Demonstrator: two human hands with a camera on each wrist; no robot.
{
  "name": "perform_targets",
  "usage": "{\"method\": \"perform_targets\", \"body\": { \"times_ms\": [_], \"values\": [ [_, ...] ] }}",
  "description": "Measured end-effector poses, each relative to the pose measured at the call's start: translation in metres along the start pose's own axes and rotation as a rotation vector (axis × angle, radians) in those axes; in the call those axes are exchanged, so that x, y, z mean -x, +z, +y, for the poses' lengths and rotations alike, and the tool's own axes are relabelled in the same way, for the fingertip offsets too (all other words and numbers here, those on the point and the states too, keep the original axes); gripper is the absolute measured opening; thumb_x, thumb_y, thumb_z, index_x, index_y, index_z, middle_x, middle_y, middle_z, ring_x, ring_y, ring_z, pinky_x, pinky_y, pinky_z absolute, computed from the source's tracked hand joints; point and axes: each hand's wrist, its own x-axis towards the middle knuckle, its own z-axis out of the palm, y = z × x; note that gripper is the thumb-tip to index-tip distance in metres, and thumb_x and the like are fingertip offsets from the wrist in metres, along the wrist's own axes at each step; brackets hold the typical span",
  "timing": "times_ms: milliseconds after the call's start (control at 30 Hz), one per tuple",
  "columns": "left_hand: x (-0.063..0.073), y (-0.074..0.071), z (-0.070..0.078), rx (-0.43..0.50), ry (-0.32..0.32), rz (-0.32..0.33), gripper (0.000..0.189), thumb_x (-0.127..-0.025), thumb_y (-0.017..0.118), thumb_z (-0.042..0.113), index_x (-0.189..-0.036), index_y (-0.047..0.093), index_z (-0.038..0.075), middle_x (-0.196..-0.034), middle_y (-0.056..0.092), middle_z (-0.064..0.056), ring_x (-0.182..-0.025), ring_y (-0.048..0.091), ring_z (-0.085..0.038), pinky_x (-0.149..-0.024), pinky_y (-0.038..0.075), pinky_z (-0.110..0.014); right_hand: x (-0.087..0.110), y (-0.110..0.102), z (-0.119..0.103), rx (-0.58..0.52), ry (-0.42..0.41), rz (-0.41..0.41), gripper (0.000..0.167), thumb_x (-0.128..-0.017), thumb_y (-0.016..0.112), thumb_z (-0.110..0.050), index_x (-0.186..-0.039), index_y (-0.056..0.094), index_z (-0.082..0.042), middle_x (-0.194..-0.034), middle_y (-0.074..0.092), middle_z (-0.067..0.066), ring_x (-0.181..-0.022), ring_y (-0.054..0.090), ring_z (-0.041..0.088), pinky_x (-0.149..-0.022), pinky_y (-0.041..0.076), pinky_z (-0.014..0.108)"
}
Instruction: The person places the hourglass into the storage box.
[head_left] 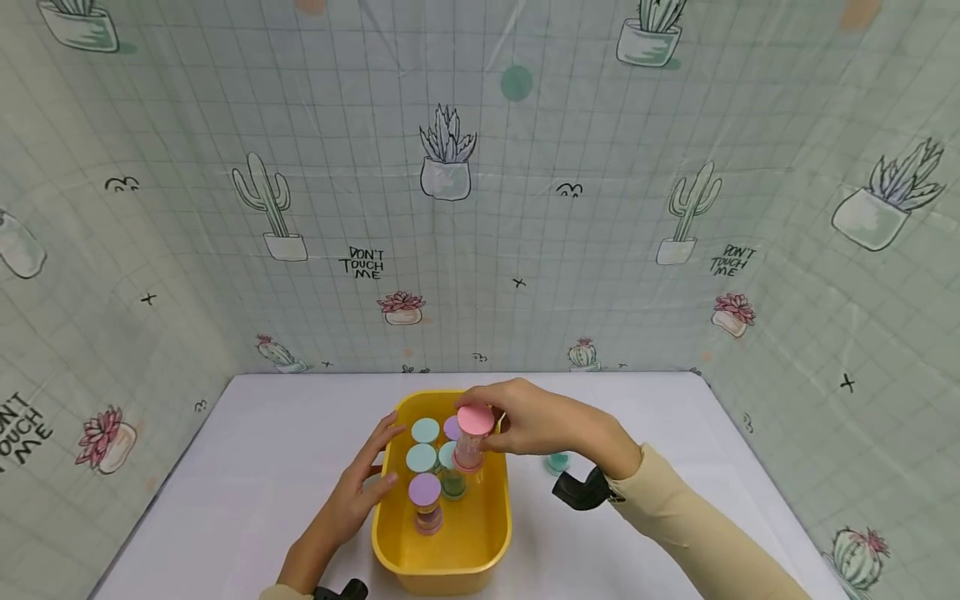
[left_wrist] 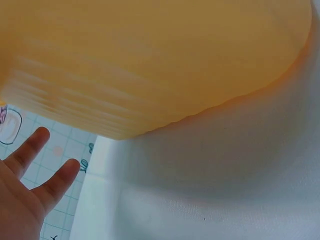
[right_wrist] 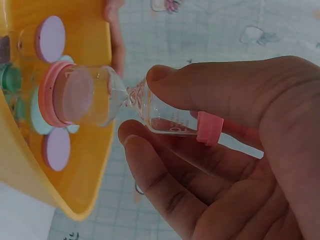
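Pinched between the thumb and fingers of my right hand (head_left: 528,417) is a sand timer (right_wrist: 135,100) with pink end caps and a clear glass middle. It is over the right side of a yellow bin (head_left: 442,560), tilted in the head view. Inside the bin stand several more sand timers: some light blue-capped (head_left: 422,457), others purple-capped (head_left: 424,489). My left hand (head_left: 351,500) is at the bin's left rim, its thumb and a fingertip over the edge. Two of its fingers extend apart, outside the bin wall, in the left wrist view.
A green-capped timer (head_left: 557,463) is on the white table (head_left: 615,542) right of the bin, partly hidden by my right forearm. Patterned cloth walls (head_left: 480,233) with cactus drawings enclose the table at the back and sides.
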Motion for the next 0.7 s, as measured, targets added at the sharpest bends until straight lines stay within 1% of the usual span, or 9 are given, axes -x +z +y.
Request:
{"method": "perform_targets", "body": {
  "times_ms": [67,133,200,300,367,433,500,600,700],
  "values": [
    [0.001,0.001,0.000,0.005,-0.003,-0.002,0.056,-0.102,0.051,0.013,-0.157,0.041,0.018,-0.171,0.023,-0.012,-0.137,0.046,-0.041,-0.096,0.052,-0.043,-0.003,0.007,-0.001,-0.018,0.007,-0.029,0.040,-0.093,0.073,-0.009,-0.131,0.063,-0.011,-0.115,0.069,-0.003,-0.093,0.062,0.006,-0.084,0.058,0.024],
    [0.001,0.001,0.000,0.004,0.003,0.001,0.056,-0.102,0.051,0.013,-0.157,0.041,0.017,-0.171,0.023,-0.012,-0.137,0.046,-0.040,-0.096,0.052,-0.043,-0.006,0.012,-0.001,-0.025,0.003,-0.049,0.038,-0.092,0.074,-0.007,-0.128,0.064,-0.012,-0.113,0.069,-0.003,-0.092,0.062,0.006,-0.083,0.057,0.022],
    [0.000,0.001,0.000,-0.002,0.013,-0.001,0.056,-0.102,0.051,0.012,-0.157,0.041,0.016,-0.171,0.023,-0.012,-0.137,0.047,-0.034,-0.096,0.052,-0.042,-0.008,0.017,-0.002,-0.022,-0.004,-0.073,0.037,-0.092,0.074,-0.006,-0.127,0.065,-0.012,-0.112,0.069,-0.004,-0.091,0.061,0.005,-0.083,0.055,0.020],
    [-0.001,0.000,0.000,-0.007,0.020,0.000,0.055,-0.102,0.051,0.014,-0.157,0.041,0.016,-0.171,0.024,-0.012,-0.137,0.046,-0.023,-0.097,0.052,-0.041,-0.012,0.024,0.000,0.009,-0.020,-0.101,0.034,-0.091,0.075,-0.006,-0.123,0.065,-0.013,-0.111,0.069,-0.004,-0.092,0.060,0.004,-0.086,0.053,0.020],
    [-0.001,-0.001,0.001,-0.009,0.024,0.003,0.056,-0.102,0.051,0.014,-0.157,0.041,0.016,-0.171,0.024,-0.012,-0.136,0.045,-0.019,-0.096,0.052,-0.040,-0.015,0.028,0.000,0.032,-0.018,-0.126,0.034,-0.091,0.075,-0.007,-0.123,0.065,-0.012,-0.112,0.070,-0.003,-0.093,0.060,0.003,-0.088,0.052,0.019],
    [-0.001,-0.001,0.000,-0.010,0.029,0.008,0.056,-0.101,0.051,0.013,-0.157,0.041,0.016,-0.171,0.024,-0.012,-0.136,0.045,-0.016,-0.096,0.052,-0.040,-0.018,0.032,0.000,0.045,0.003,-0.151,0.034,-0.090,0.076,-0.006,-0.123,0.065,-0.012,-0.111,0.070,-0.002,-0.093,0.061,0.003,-0.088,0.052,0.018],
    [0.000,-0.001,-0.001,-0.010,0.038,0.009,0.057,-0.101,0.050,0.011,-0.157,0.041,0.017,-0.171,0.024,-0.013,-0.136,0.045,-0.013,-0.096,0.052,-0.040,-0.020,0.036,0.000,0.053,0.035,-0.182,0.033,-0.090,0.076,-0.006,-0.120,0.065,-0.013,-0.109,0.070,-0.002,-0.090,0.060,0.003,-0.085,0.052,0.017],
    [0.000,0.000,-0.002,-0.006,0.048,0.009,0.057,-0.101,0.051,0.010,-0.157,0.041,0.017,-0.170,0.025,-0.013,-0.137,0.044,-0.012,-0.096,0.053,-0.040,-0.023,0.040,-0.001,0.064,0.087,-0.222,0.032,-0.088,0.077,-0.004,-0.116,0.066,-0.014,-0.104,0.069,-0.004,-0.086,0.060,0.004,-0.081,0.052,0.017],
    [0.001,0.002,-0.003,-0.003,0.054,0.011,0.057,-0.100,0.051,0.009,-0.157,0.041,0.017,-0.170,0.025,-0.013,-0.137,0.044,-0.012,-0.097,0.052,-0.040,-0.027,0.046,-0.001,0.097,0.123,-0.260,0.031,-0.087,0.079,-0.005,-0.114,0.066,-0.015,-0.100,0.067,-0.006,-0.085,0.058,0.004,-0.080,0.051,0.016]
  ]
}}
